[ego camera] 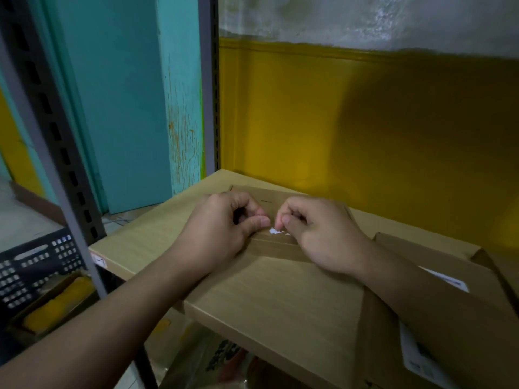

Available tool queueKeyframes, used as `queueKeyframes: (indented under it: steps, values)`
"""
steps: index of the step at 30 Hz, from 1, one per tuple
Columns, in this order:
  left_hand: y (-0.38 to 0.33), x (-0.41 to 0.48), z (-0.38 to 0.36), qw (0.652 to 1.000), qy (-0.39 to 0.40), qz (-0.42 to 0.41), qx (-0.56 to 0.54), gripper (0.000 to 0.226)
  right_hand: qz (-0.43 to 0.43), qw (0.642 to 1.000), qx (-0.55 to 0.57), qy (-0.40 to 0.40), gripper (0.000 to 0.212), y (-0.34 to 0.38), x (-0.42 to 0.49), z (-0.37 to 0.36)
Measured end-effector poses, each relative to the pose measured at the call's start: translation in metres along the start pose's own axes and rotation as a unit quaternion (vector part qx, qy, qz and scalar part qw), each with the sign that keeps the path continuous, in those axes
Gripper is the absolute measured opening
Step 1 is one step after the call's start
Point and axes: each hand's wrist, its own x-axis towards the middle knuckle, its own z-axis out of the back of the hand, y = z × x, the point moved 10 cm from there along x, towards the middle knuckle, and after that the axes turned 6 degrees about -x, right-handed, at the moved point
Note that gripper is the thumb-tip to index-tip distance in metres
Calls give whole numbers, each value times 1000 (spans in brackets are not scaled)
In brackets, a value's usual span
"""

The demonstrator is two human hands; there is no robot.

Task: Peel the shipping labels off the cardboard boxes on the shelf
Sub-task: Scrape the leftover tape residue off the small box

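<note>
Filling the lower half of the view, cardboard boxes lie stacked on the shelf, whose grey slotted post rises at the left against a teal and yellow wall. The widest box sits lowest; a flat box rests on top of it, and a third box leans against the flat box's right side.

Judging from how things lie, the task is partway through. The flat box's top is almost bare: only a small white label scrap clings beside the brown tape strip, so most of its label seems to be gone already. The third box has not been started, with one white label on its upper face and another label on its near side. A small sticker also shows on the widest box's left edge.

Both hands rest on the flat box, close together, either side of the scrap. The left hand has its fingers curled in, the thumb pressed against the forefinger just left of the scrap; nothing can be seen between them. The right hand is curled as well, its thumb and forefinger tips closed together at the scrap's upper edge and seemingly pinching it to lift it.
</note>
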Motion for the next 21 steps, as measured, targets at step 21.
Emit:
queueKeyframes:
  steps: [21]
  values:
    - [-4, 0, -3, 1000, 9, -16, 13, 8, -25, 998, -35, 33, 21, 0, 10, -6]
